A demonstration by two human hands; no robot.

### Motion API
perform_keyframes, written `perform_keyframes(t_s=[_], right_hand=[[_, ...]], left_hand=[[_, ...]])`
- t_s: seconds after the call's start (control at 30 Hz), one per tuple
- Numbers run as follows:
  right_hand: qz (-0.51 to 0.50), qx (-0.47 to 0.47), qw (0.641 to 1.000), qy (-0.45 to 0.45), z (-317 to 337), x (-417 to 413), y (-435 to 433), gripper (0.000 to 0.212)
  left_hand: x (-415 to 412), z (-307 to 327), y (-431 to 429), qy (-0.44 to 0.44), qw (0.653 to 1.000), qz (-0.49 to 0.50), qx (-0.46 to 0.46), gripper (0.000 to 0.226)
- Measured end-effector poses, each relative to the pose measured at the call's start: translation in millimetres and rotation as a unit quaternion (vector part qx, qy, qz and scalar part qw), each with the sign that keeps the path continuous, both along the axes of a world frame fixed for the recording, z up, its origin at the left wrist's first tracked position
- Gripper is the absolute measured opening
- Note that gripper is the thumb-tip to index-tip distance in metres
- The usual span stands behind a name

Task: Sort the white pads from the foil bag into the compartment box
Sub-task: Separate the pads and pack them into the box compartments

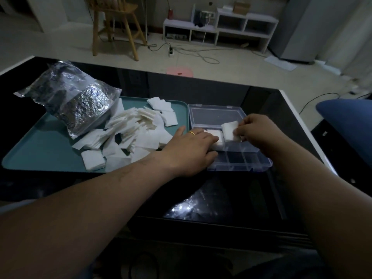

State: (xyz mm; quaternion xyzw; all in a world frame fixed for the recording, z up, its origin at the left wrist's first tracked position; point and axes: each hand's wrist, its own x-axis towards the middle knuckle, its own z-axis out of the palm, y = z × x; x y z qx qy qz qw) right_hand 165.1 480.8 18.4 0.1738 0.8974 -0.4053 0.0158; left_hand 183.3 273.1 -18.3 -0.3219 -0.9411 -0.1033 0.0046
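A crumpled foil bag lies at the back left of a teal tray, with a heap of white pads spilled beside it. To the right stands a clear compartment box with its lid open flat behind it. My left hand lies over the box's left side, fingers resting on white pads in a rear compartment. My right hand pinches a stack of white pads standing in the adjoining rear compartment. The front compartments look bare.
The tray and box sit on a glossy black table with a white edge. Beyond it are a pink stool, a wooden chair, cables on the floor and a low white shelf. A blue cushion is at the right.
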Motion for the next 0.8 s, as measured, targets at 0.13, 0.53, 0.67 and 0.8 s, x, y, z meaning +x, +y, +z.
perform_keyframes(t_s=[0.13, 0.53, 0.67, 0.8], right_hand=[[0.002, 0.057, 0.998, 0.022, -5, -1, 4, 0.01], [0.034, 0.254, 0.966, -0.026, -19, -9, -3, 0.015], [0.02, 0.276, 0.961, -0.017, -21, -9, -3, 0.013], [0.036, 0.315, 0.948, 0.013, -23, -8, -6, 0.012]], left_hand=[[-2, -2, 6, -0.014, 1.0, 0.019, -0.01, 0.042], [-5, -6, 13, -0.016, 1.0, 0.02, -0.013, 0.047], [-6, -7, 12, -0.023, 0.999, 0.02, -0.013, 0.048], [-5, -5, 12, -0.029, 0.999, 0.02, -0.008, 0.049]])
